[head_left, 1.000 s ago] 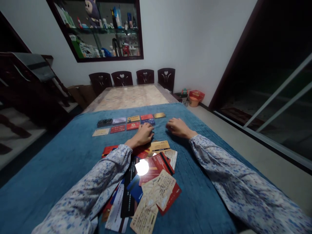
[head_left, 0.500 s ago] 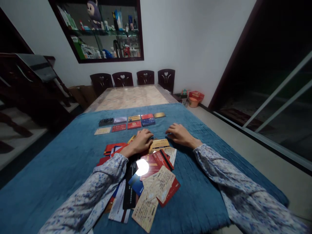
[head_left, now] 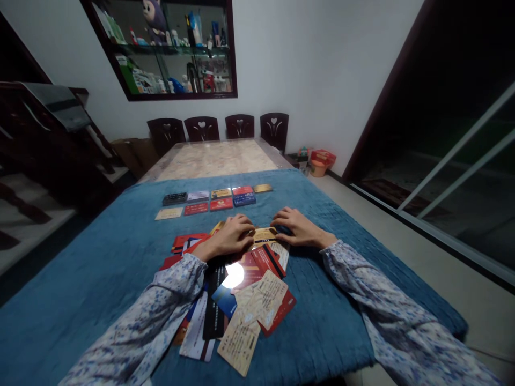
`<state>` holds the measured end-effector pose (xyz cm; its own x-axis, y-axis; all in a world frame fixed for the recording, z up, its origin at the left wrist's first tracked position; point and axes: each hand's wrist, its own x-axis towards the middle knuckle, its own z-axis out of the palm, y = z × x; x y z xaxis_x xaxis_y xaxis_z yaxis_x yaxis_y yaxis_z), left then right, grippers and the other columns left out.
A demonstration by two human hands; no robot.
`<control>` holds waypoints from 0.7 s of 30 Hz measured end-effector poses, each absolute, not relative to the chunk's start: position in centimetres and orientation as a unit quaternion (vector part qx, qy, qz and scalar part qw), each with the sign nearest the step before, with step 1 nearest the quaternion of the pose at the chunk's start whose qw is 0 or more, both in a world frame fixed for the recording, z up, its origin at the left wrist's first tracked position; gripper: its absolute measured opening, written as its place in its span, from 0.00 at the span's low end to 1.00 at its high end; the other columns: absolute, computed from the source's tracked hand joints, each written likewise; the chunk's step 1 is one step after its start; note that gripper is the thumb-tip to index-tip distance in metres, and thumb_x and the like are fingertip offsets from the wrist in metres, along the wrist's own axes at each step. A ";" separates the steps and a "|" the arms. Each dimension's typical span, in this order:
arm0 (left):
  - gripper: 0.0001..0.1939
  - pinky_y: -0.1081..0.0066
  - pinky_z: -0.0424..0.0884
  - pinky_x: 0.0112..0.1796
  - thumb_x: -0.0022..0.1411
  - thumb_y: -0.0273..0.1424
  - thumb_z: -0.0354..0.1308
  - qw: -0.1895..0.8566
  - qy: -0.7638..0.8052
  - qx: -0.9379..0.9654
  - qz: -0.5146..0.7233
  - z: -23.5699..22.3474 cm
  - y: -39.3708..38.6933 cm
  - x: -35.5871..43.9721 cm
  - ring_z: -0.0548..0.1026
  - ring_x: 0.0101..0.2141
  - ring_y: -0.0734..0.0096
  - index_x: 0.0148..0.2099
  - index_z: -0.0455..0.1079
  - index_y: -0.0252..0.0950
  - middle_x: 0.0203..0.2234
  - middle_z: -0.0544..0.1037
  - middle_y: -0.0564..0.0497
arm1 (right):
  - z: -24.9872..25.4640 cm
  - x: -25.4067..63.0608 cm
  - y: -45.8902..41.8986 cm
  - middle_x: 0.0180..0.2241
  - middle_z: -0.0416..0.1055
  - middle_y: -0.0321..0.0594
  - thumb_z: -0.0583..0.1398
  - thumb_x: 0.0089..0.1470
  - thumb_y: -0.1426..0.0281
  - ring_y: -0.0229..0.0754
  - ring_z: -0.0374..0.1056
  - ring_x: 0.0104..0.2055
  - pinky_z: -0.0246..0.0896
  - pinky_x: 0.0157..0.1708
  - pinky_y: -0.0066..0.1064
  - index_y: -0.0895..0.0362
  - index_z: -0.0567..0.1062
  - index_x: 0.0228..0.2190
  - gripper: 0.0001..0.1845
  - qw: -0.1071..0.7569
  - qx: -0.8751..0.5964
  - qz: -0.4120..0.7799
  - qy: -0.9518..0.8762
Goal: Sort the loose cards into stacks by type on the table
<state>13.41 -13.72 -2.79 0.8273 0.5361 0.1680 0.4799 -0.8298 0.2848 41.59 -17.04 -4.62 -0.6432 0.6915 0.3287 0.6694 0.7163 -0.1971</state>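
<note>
My left hand (head_left: 233,236) rests over the upper part of a loose heap of bank-style cards, fingers loosely bent and thumb apart. A gold card (head_left: 264,235) with a dark stripe lies between my hands, and the left fingertips are at its left edge. My right hand (head_left: 296,227) is at its right edge, thumb spread from the fingers; neither hand visibly lifts it. Nearer me in the heap are a red card (head_left: 265,262) with a black stripe, a cream card (head_left: 239,343), a black card (head_left: 215,305) and a white card (head_left: 197,335).
Beyond my hands, cards stand in two rows of stacks, including a blue stack (head_left: 244,199), a red stack (head_left: 221,204) and a black stack (head_left: 174,199). A blue cloth (head_left: 100,268) covers the near part of the marble-topped table (head_left: 219,155). Several chairs (head_left: 240,126) line the far side.
My left hand has drawn back from the blue stack to the heap. My right hand has come nearer and leftward, to the gold card's right edge. The stacks stay in place.
</note>
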 end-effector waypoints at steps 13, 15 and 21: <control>0.07 0.56 0.63 0.51 0.67 0.35 0.61 0.122 0.266 0.953 0.079 -2.4 -13.7 13.3 0.69 0.55 0.53 0.41 0.76 0.38 0.50 0.78 0.46 | -4.9 41.5 -16.9 0.48 0.76 0.50 0.62 0.63 0.54 0.53 0.64 0.49 0.62 0.49 0.47 0.56 0.80 0.49 0.22 0.163 -0.364 0.066 -0.915; 0.07 0.57 0.64 0.51 0.67 0.36 0.61 0.123 0.269 0.952 0.081 -2.4 -13.7 13.4 0.69 0.55 0.54 0.42 0.76 0.38 0.50 0.78 0.45 | -5.1 41.5 -16.8 0.48 0.76 0.51 0.62 0.63 0.54 0.53 0.64 0.48 0.62 0.48 0.47 0.57 0.80 0.49 0.22 0.165 -0.365 0.061 -0.914; 0.09 0.55 0.64 0.54 0.67 0.37 0.61 0.130 0.272 0.949 0.091 -2.7 -13.5 13.4 0.69 0.55 0.54 0.45 0.77 0.38 0.50 0.78 0.44 | -5.2 41.5 -16.7 0.48 0.77 0.50 0.62 0.64 0.56 0.52 0.65 0.48 0.63 0.49 0.46 0.56 0.80 0.50 0.20 0.170 -0.361 0.053 -0.915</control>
<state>13.40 -13.51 -2.73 0.8359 0.5394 0.1018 0.4920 -0.8184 0.2968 41.48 -16.69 -5.18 -0.6815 0.6791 0.2728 0.6428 0.7336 -0.2207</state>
